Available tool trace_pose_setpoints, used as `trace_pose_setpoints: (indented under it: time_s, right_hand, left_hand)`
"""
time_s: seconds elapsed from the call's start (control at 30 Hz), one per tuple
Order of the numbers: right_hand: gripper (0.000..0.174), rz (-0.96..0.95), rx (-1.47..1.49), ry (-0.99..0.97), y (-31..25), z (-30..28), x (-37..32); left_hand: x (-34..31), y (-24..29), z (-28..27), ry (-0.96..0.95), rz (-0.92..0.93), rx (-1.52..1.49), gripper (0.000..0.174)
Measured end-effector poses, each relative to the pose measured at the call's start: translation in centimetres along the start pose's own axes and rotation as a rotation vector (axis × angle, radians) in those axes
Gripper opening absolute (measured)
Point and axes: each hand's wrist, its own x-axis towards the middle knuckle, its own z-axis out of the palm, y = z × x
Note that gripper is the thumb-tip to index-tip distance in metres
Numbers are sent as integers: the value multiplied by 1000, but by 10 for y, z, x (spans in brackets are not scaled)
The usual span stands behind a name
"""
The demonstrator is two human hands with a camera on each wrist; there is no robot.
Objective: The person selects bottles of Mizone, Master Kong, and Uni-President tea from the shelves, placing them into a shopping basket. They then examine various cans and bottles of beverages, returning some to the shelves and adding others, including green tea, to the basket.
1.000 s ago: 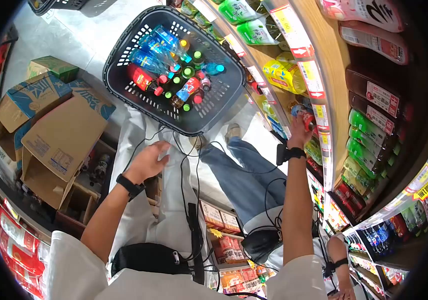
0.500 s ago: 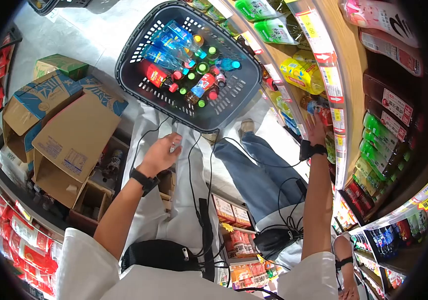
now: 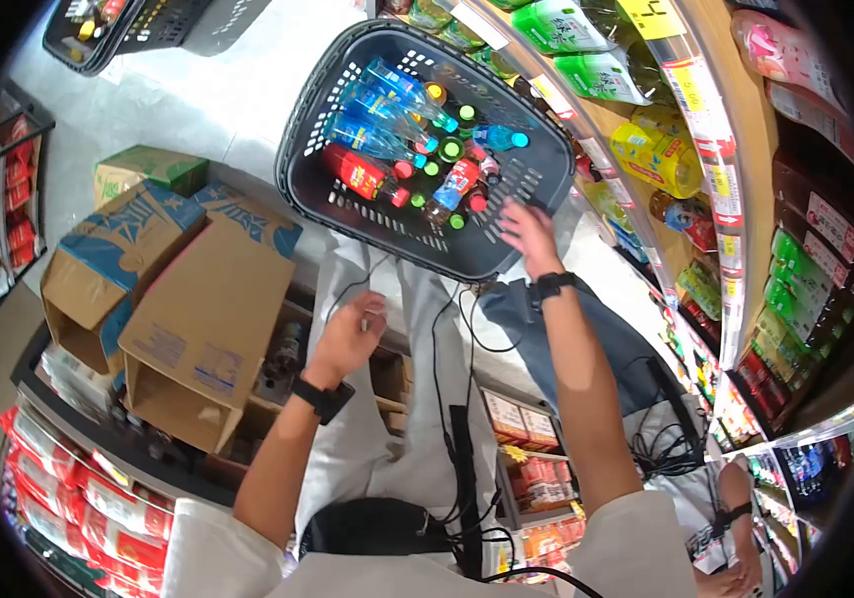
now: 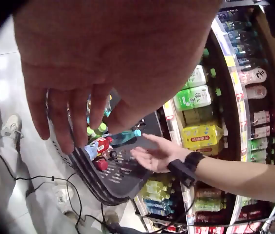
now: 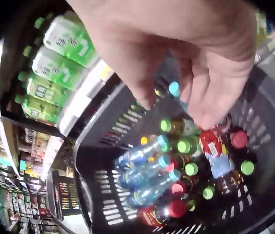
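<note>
A dark grey basket [image 3: 307,120] holds blue-capped clear bottles [image 3: 372,135], a red-labelled bottle [image 3: 352,171] and several green-capped ones. Over the basket's near right edge reaches the right hand [image 3: 532,237], fingers loosely extended and holding nothing. In the right wrist view the right hand [image 5: 191,63] is above the bottles, near a bottle with a red and blue label [image 5: 218,156]. Short of the basket's near side, the left hand [image 3: 349,339] hangs empty with relaxed fingers; its fingers also show large in the left wrist view [image 4: 79,112].
Drink shelves [image 3: 736,199] curve along the right, with a yellow bottle [image 3: 656,159] and a red-labelled bottle [image 3: 688,221]. Cardboard boxes [image 3: 203,319] stand at left. A second basket [image 3: 138,35] is at top left. Another person's legs and arm [image 3: 736,498] are at lower right; cables hang between.
The right hand has left the red-labelled bottle on the shelf and moved left to the basket, empty. The head view has shifted, so the scene sits further right. The left hand stays relaxed.
</note>
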Motion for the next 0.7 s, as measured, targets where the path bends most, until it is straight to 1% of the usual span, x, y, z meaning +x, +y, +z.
trace_pose_setpoints:
  time_s: [0.03, 0.1, 0.13, 0.17, 0.2, 0.23, 0.27, 0.3, 0.37, 0.43, 0.53, 0.6, 0.67, 0.7]
  right_hand:
    - [50, 79, -11, -56, 12, 19, 14]
    - [49, 127, -35, -19, 34, 55, 44]
    - [55, 163, -80, 3, 44, 66, 65]
    - [62, 205, -129, 23, 56, 78, 85]
    - [63, 236, -149, 30, 74, 81, 113]
    - [66, 201, -197, 37, 93, 81, 140]
    - [68, 218, -221, 76, 99, 88, 153]
    - [69, 235, -247, 112, 103, 97, 161]
    - [66, 238, -317, 163, 108, 112, 173]
    - [63, 193, -502, 314, 120, 117, 188]
    - [56, -241, -938, 436, 146, 105, 199]
    - [51, -132, -798, 461, 157, 99, 202]
    - [47, -131, -569, 361, 130, 97, 166]
    - [39, -68, -477, 297, 126, 91, 152]
  left_hand:
    - [0, 1, -9, -2, -14, -15, 28]
    - [2, 4, -27, 0, -40, -51, 28]
    - [3, 10, -38, -16, -80, -44, 27]
    - [7, 5, -43, 4, -110, -100, 27]
    - [7, -3, -48, 21, -151, -156, 27]
    - [6, -9, -54, 37, -195, -208, 27]
    - [6, -8, -60, 46, -197, -212, 26]
    - [8, -12, -64, 56, -215, -221, 26]
    - [13, -18, -68, 74, -247, -241, 26]
    - [15, -24, -68, 84, -258, -245, 25]
    - [19, -30, -62, 67, -239, -227, 25]
    - [19, -28, -54, 54, -212, -209, 26]
    - [21, -23, -45, 31, -199, -207, 26]
    - [19, -20, -38, 18, -196, -211, 26]
